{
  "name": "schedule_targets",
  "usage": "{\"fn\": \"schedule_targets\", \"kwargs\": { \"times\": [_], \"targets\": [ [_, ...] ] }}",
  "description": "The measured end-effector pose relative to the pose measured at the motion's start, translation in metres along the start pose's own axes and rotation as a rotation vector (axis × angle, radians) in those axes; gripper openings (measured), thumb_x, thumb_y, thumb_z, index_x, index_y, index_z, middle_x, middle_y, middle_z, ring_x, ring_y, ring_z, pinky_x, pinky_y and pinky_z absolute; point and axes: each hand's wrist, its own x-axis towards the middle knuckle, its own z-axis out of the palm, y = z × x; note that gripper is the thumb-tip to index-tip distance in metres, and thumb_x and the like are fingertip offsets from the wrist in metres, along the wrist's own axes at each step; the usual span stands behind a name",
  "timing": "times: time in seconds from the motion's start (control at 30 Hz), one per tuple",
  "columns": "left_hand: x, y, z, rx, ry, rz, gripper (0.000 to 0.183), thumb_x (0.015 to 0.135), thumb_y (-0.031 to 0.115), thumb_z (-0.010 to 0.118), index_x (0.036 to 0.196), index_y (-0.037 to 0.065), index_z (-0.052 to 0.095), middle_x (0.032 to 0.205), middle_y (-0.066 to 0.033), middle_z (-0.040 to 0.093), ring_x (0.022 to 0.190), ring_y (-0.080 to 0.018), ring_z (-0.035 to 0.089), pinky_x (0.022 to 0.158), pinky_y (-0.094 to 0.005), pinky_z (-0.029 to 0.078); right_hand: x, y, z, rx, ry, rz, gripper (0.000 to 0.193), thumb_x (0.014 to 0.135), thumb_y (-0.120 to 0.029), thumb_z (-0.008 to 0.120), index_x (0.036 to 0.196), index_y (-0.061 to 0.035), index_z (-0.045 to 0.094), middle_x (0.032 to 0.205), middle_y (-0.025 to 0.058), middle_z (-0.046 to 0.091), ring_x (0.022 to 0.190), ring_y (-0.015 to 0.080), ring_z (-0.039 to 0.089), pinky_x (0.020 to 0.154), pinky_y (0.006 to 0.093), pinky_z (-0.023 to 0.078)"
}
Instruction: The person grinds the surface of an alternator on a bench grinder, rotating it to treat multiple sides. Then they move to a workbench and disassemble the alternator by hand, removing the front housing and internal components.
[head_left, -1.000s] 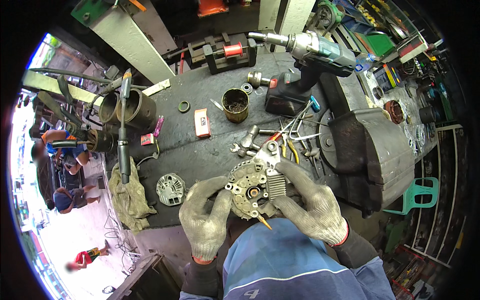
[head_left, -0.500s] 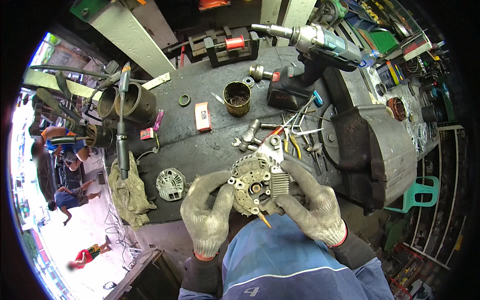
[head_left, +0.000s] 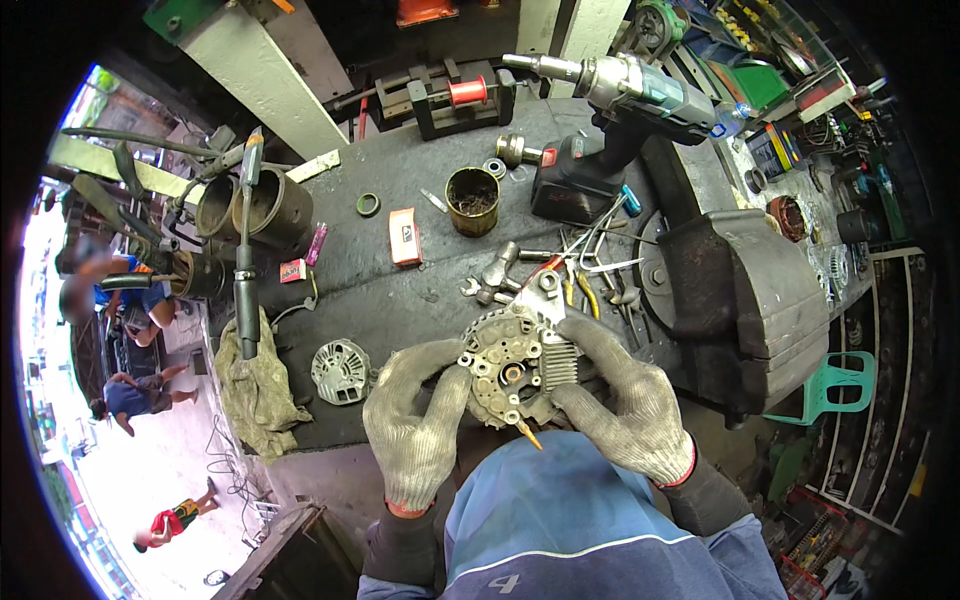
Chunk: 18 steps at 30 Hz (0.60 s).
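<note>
Both my hands wear grey knit work gloves. Between them, at the bench's near edge, is an opened alternator [head_left: 490, 375] with a round inner face, a finned heat sink and a copper-coloured pin sticking out at its lower side. My left hand [head_left: 415, 420] grips its left rim between thumb and fingers. My right hand [head_left: 632, 410] holds the finned right side, fingers behind it and thumb in front. Left of my left hand lies a vented alternator cover [head_left: 341, 371]. Beyond the alternator lie a hammer [head_left: 497, 265] and several pliers [head_left: 588, 290].
A cordless impact wrench [head_left: 625, 95] stands at the back right. Past the tools are a tin can [head_left: 473, 203], a small box [head_left: 405, 238] and a metal ring [head_left: 369, 204]. A rag [head_left: 255, 385] hangs at the left edge; a large dark housing [head_left: 750, 310] stands right. People are off left.
My hands keep the same hold on the alternator, which has barely moved. The whole view has shifted very slightly. At the far left, the people outside have moved a little.
</note>
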Motion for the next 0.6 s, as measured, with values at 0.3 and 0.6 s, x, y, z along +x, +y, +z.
{"fn": "schedule_targets", "kwargs": {
  "times": [0.3, 0.6],
  "targets": [
    [-0.003, 0.001, 0.001, -0.113, 0.018, -0.073, 0.022, 0.092, -0.001, 0.076, 0.115, -0.003, 0.077, 0.106, -0.0075, 0.074, 0.091, -0.0119, 0.068, 0.077, -0.0269, 0.055, -0.003, 0.010, 0.005, 0.017, 0.021, -0.028, 0.063, 0.095, -0.025, 0.079, 0.151, -0.0074, 0.056, 0.114, 0.0201, 0.077, 0.076, 0.0236, 0.078, 0.065, 0.0360, 0.061],
    [-0.002, -0.007, -0.005, -0.041, -0.041, -0.008, 0.030, 0.093, 0.000, 0.074, 0.123, -0.003, 0.074, 0.124, -0.0087, 0.071, 0.109, -0.0147, 0.066, 0.094, -0.0308, 0.054, 0.003, -0.006, -0.006, -0.145, -0.005, -0.120, 0.078, 0.085, -0.033, 0.086, 0.149, -0.0036, 0.053, 0.127, 0.0216, 0.068, 0.108, 0.0361, 0.072, 0.089, 0.0454, 0.059]
  ]
}}
